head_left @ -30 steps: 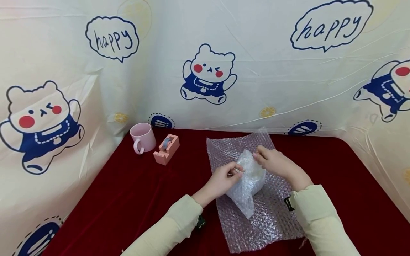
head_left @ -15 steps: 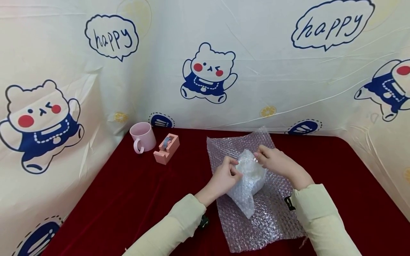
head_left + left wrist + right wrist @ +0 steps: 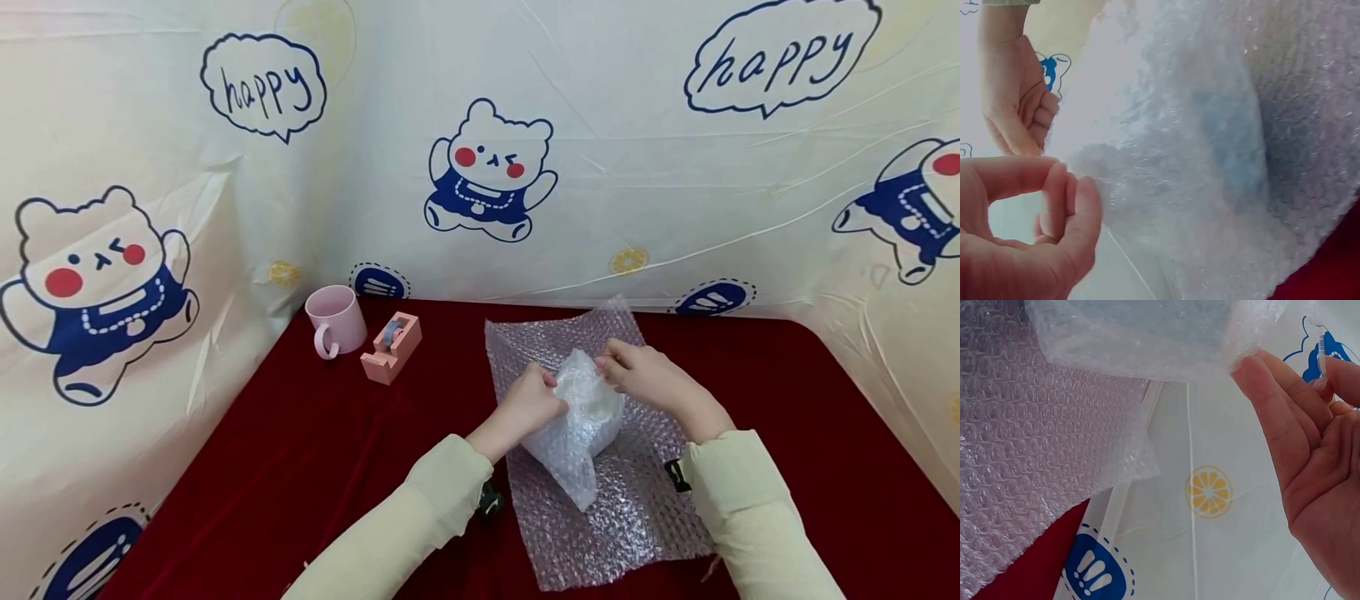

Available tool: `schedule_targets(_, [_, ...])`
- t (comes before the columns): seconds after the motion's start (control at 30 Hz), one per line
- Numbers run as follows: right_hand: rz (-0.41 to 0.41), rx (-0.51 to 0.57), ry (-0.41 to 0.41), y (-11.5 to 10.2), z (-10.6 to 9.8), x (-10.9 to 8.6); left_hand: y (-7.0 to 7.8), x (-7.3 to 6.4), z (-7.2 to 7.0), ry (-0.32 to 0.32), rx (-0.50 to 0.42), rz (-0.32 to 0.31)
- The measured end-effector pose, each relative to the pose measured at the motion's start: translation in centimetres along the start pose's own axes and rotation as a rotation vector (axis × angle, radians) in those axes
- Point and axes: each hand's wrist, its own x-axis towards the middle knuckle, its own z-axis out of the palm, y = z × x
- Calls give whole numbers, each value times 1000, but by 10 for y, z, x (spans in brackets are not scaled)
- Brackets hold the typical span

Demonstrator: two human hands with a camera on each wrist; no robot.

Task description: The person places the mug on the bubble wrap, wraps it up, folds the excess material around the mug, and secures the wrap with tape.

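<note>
Fingers of the left hand and right hand pinch opposite sides of the far end of the bundle. It lies on the bubble sheet, whose far edge sits near the wall. Red cloth stretches left and right of the sheet. Mug and dispenser stand close together, well left of the hands. Sleeves cross the near side.
</note>
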Motion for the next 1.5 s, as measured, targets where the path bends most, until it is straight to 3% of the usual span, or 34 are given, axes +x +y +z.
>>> schedule_targets(0.17, [3, 49, 16, 5, 0, 0, 9, 6, -4, -44, 72, -55])
schedule_targets(0.3, [3, 83, 23, 7, 1, 0, 14, 11, -8, -84, 93, -64])
schedule_targets(0.63, [10, 30, 79, 8, 6, 2, 15, 12, -12, -235, -3, -169])
schedule_targets(0.93, [59, 57, 120, 14, 9, 2, 1, 14, -11, -302, -66, -194])
schedule_targets(1.17, [77, 58, 158, 15, 14, 10, -13, 18, -13, -330, -62, -198])
schedule_targets(1.5, [138, 159, 199, 19, 25, 17, -16, 15, -14, -365, -143, -169])
